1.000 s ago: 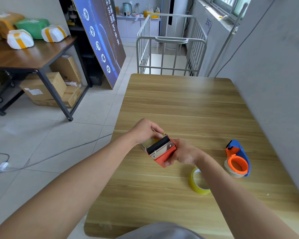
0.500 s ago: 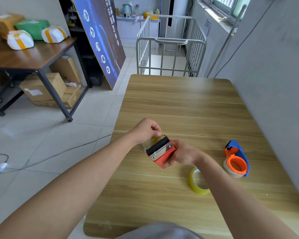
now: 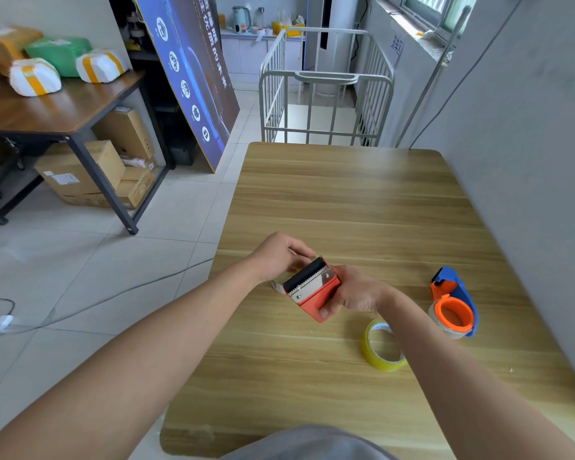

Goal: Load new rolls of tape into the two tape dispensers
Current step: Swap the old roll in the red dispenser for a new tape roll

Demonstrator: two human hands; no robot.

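Head view: red dispenser (image 3: 316,292) gripped by right hand (image 3: 356,293), left hand (image 3: 281,255) pinching at its blade end; threading step judged underway; yellow roll (image 3: 380,348), blue dispenser (image 3: 455,305) near table's (image 3: 346,200) right edge next.

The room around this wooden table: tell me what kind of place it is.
Probably a small packing or mailroom area: wrapped parcels on a side table, cardboard boxes beneath it, and a metal roll cage cart beyond the table.
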